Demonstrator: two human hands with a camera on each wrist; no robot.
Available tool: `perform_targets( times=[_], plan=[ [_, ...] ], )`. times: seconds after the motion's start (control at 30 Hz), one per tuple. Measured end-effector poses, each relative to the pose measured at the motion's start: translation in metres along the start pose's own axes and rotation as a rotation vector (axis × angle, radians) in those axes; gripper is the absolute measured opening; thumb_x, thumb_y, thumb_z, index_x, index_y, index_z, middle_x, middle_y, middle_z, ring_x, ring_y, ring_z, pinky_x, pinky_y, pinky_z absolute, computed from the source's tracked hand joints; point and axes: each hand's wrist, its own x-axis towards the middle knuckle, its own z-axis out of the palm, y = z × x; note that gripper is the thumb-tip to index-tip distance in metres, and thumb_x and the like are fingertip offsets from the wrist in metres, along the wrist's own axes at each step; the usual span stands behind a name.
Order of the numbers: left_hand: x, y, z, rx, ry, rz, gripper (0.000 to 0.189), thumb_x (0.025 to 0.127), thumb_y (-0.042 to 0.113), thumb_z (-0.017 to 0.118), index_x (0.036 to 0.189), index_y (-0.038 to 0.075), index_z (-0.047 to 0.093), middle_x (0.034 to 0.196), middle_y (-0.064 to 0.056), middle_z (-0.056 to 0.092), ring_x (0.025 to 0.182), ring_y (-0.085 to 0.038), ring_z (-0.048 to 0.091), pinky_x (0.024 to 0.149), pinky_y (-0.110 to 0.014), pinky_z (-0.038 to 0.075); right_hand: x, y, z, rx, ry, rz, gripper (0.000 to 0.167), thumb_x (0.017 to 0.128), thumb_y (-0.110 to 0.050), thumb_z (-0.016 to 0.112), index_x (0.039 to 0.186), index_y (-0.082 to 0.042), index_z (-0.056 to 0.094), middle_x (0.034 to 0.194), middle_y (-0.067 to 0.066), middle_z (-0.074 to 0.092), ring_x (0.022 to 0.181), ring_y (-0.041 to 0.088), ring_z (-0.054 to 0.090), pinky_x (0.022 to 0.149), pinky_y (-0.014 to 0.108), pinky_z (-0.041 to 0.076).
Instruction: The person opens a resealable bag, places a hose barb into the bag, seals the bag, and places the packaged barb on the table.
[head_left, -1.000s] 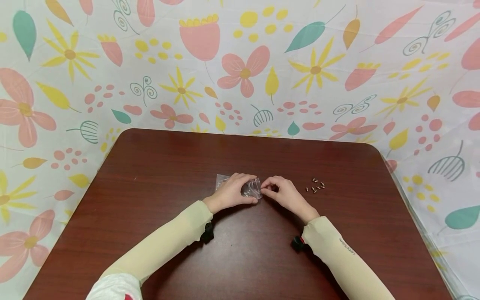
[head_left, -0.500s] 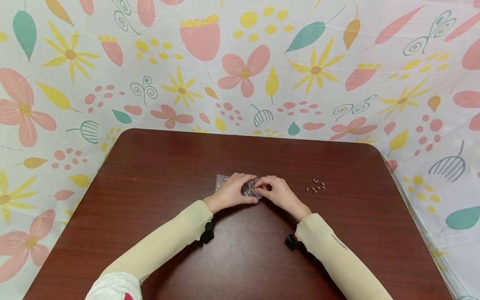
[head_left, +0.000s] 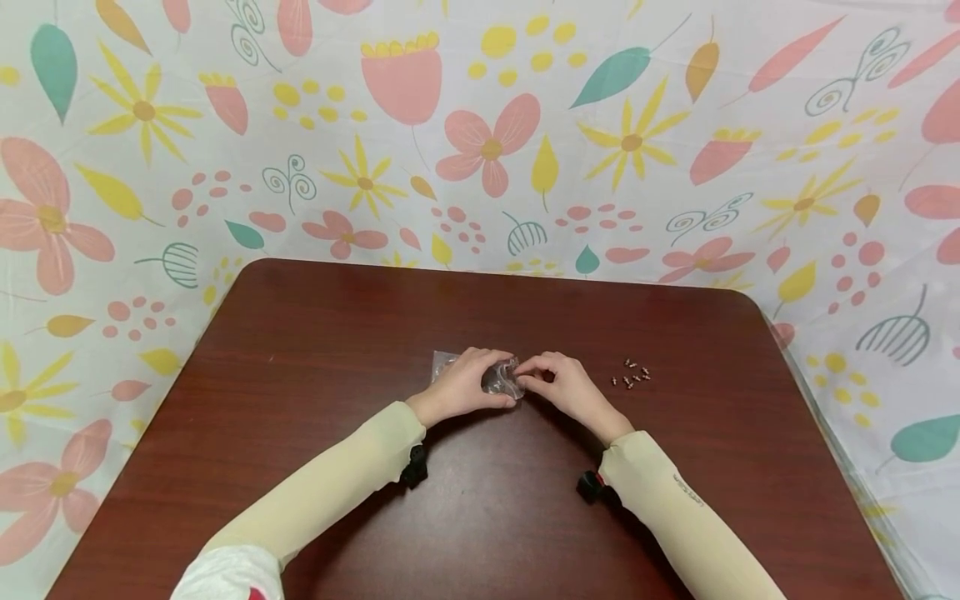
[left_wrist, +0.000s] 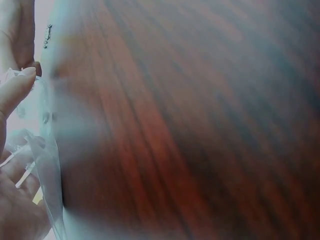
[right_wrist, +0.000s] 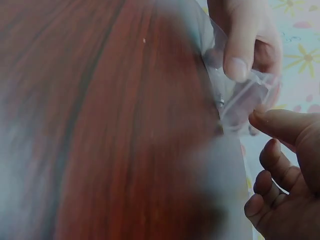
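My left hand (head_left: 467, 385) holds a clear zip-lock plastic bag (head_left: 504, 379) on the table, its fingers and thumb curved round it. The bag's flat far corner (head_left: 442, 360) sticks out to the left of that hand. My right hand (head_left: 566, 387) is at the bag's right end. In the right wrist view, its thumb (right_wrist: 280, 122) lies against the clear plastic (right_wrist: 245, 102), and the index fingertip is hidden behind. Thumb and index finger pinch the bag's edge. A small shiny bit (right_wrist: 221, 102) shows by the bag; its kind is too small to tell.
Several small metal pieces that look like screws (head_left: 632, 375) lie scattered on the brown wooden table (head_left: 337, 333), to the right of my right hand. A flower-patterned cloth (head_left: 480, 167) hangs behind the table's far edge.
My right hand has moved left onto the bag's mouth, then slightly back to the right with the plastic bulging toward it. The left hand has stayed in place; the loose metal pieces look unchanged.
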Motion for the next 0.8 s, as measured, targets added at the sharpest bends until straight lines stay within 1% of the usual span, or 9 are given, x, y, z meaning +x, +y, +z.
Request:
perform_targets(
  times=[0.13, 0.23, 0.37, 0.6, 0.8],
  plan=[
    [-0.002, 0.000, 0.000, -0.006, 0.001, -0.006, 0.073, 0.089, 0.043, 0.083, 0.150, 0.016, 0.055, 0.141, -0.006, 0.063, 0.128, -0.027, 0.052, 0.099, -0.045, 0.050, -0.008, 0.005, -0.006, -0.010, 0.015, -0.004, 0.012, 0.095, -0.016, 0.078, 0.107, -0.018, 0.081, 0.084, -0.007, 0.062, 0.080, 0.014, 0.054, 0.076, 0.033, 0.047],
    [-0.003, 0.002, -0.001, -0.007, 0.006, -0.007, 0.073, 0.088, 0.042, 0.084, 0.150, 0.016, 0.055, 0.141, -0.006, 0.063, 0.128, -0.027, 0.053, 0.100, -0.046, 0.050, -0.013, 0.010, -0.010, -0.014, 0.034, -0.008, 0.012, 0.095, -0.018, 0.078, 0.107, -0.018, 0.080, 0.082, -0.009, 0.060, 0.079, 0.013, 0.054, 0.074, 0.032, 0.046],
    [-0.003, 0.004, -0.003, -0.018, 0.000, -0.012, 0.073, 0.088, 0.042, 0.084, 0.150, 0.016, 0.055, 0.142, -0.006, 0.062, 0.130, -0.028, 0.052, 0.102, -0.048, 0.050, -0.019, 0.014, -0.017, -0.034, 0.054, -0.002, 0.013, 0.095, -0.018, 0.079, 0.108, -0.018, 0.080, 0.082, -0.009, 0.061, 0.080, 0.013, 0.054, 0.074, 0.032, 0.046],
    [-0.002, 0.003, -0.003, -0.030, -0.008, -0.022, 0.073, 0.090, 0.043, 0.082, 0.152, 0.016, 0.053, 0.143, -0.006, 0.062, 0.133, -0.028, 0.050, 0.105, -0.048, 0.048, -0.029, 0.018, -0.031, -0.032, 0.080, 0.014, 0.014, 0.095, -0.018, 0.078, 0.109, -0.016, 0.079, 0.085, -0.008, 0.061, 0.084, 0.015, 0.055, 0.076, 0.034, 0.047],
    [-0.003, 0.003, -0.003, -0.036, -0.022, -0.035, 0.075, 0.090, 0.044, 0.082, 0.153, 0.018, 0.052, 0.144, -0.005, 0.060, 0.134, -0.026, 0.050, 0.106, -0.048, 0.047, -0.040, 0.024, -0.043, -0.055, 0.103, 0.050, 0.017, 0.095, -0.017, 0.079, 0.112, -0.016, 0.079, 0.086, -0.007, 0.062, 0.088, 0.019, 0.056, 0.079, 0.039, 0.046]
  ],
)
